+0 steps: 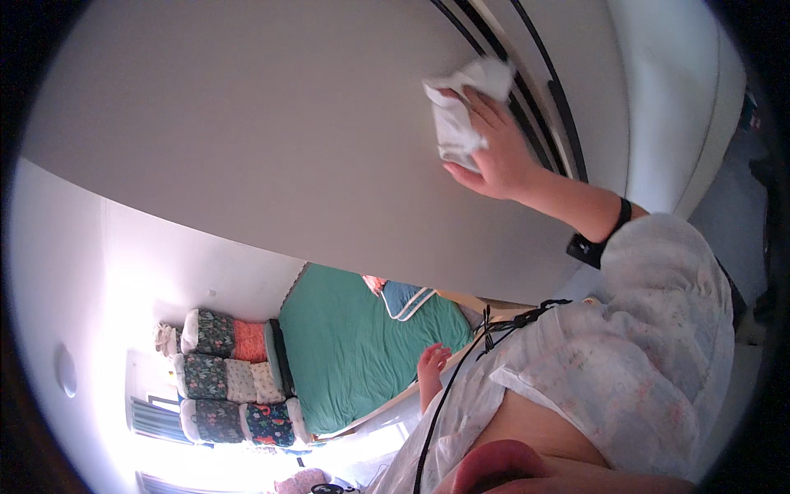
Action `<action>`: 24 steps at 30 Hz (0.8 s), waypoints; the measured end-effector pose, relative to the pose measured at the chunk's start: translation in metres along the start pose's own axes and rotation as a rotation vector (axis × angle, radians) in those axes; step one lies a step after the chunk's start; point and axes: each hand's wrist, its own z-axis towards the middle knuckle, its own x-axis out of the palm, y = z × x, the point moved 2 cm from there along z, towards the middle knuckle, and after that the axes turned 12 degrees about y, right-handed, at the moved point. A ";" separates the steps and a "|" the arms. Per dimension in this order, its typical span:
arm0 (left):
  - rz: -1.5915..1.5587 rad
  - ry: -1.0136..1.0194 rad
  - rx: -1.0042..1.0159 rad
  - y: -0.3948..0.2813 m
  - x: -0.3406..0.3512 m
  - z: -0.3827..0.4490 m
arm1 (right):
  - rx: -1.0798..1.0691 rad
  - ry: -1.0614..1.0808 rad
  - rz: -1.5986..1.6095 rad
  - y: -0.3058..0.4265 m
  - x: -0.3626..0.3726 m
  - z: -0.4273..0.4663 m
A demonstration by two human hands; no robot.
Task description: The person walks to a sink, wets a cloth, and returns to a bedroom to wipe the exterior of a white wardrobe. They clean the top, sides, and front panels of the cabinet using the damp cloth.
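Note:
My right hand (pixel 494 145) lies against a large pale grey panel (pixel 247 123), fingers spread over a crumpled white cloth (pixel 460 126). The cloth is pressed between hand and panel, beside long black strips (pixel 537 111) along the panel's edge. A black band with a dark watch-like case (pixel 586 248) circles my right forearm. Off to the side, my left hand (pixel 434 359) hangs in the air with loosely bent fingers. Nothing shows in it, and the bed appears behind it.
A bed with a green sheet (pixel 352 346) stands behind, a folded blue blanket (pixel 404 298) on it. Several patterned bedding bundles (pixel 210 376) are stacked at its end. A black cord (pixel 435 420) hangs by my body. A smooth white surface (pixel 669 105) adjoins the strips.

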 end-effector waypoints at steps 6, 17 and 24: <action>0.020 0.055 -0.057 0.009 0.000 -0.001 | 0.105 0.012 -0.021 0.003 0.005 0.027; 0.065 0.135 -0.064 -0.001 0.012 0.021 | -0.565 0.165 0.220 0.082 0.001 0.064; 0.034 0.047 -0.057 0.002 0.012 0.004 | -0.144 0.102 -0.131 0.030 -0.011 0.064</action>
